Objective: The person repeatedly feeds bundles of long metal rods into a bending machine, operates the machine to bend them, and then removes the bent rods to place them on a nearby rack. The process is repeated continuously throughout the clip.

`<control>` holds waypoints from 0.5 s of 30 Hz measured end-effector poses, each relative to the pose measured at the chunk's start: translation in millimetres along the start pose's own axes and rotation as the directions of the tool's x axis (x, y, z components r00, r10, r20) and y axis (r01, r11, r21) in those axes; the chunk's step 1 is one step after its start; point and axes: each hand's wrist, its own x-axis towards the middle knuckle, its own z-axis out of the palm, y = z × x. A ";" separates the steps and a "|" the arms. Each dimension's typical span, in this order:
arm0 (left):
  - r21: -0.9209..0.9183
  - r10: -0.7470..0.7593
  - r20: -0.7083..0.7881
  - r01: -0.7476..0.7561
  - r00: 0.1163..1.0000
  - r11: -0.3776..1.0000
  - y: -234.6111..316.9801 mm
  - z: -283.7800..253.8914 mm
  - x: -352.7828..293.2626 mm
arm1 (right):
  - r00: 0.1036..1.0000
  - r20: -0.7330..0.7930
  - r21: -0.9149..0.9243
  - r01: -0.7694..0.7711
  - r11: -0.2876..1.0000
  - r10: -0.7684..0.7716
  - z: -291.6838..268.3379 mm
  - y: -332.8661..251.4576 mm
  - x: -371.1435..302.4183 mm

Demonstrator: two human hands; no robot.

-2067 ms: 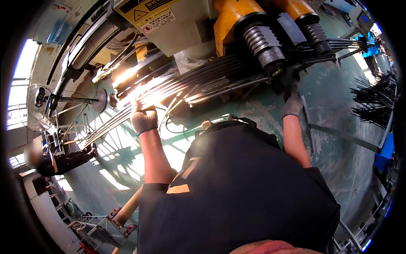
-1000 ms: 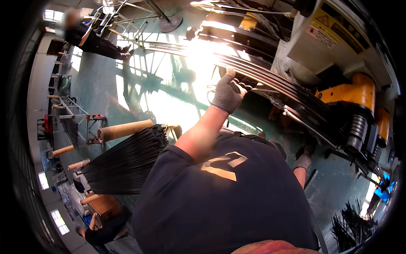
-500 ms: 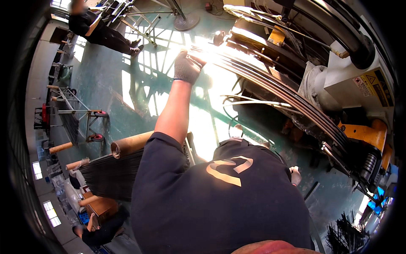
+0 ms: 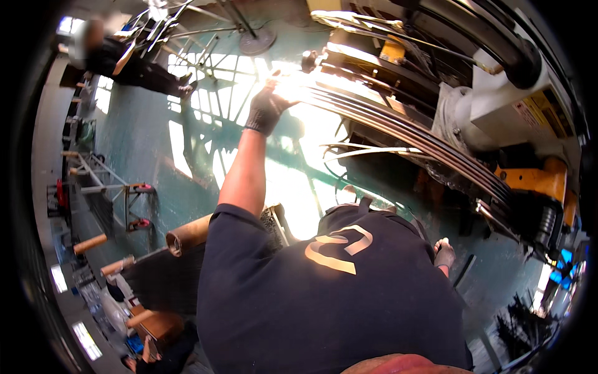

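Since a moment ago your left hand [image 4: 266, 107] reaches farther along the rod bundle [image 4: 405, 134], gripping its far end to steady it; your right hand [image 4: 444, 254], curled loosely, hangs below the bundle.

The person wears a dark navy short-sleeved T-shirt [image 4: 324, 305] with a curved tan-orange emblem [image 4: 339, 244] printed on it, made of looping bands. The left sleeve ends above the elbow, leaving the forearm bare. The left hand [image 4: 266, 107] is covered by a dark grey work glove with a snug knitted cuff at the wrist. The right hand [image 4: 445, 253], mostly hidden behind the shirt, wears a lighter grey glove of the same kind.
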 end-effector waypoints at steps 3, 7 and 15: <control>-0.059 -0.094 -0.046 0.092 0.994 0.994 7.0 3.9 -2.4 | 0.997 0.041 -0.189 0.070 0.980 -0.064 -9.6 15.5 14.6; -0.015 -0.130 0.014 0.130 0.991 0.991 13.2 -9.6 0.9 | 0.735 0.239 -0.790 0.527 0.314 -0.635 -5.3 36.9 45.9; -0.077 -0.231 0.186 0.249 0.955 0.965 19.9 -34.1 9.7 | 0.690 0.261 -0.825 0.522 0.214 -0.675 11.3 13.5 39.9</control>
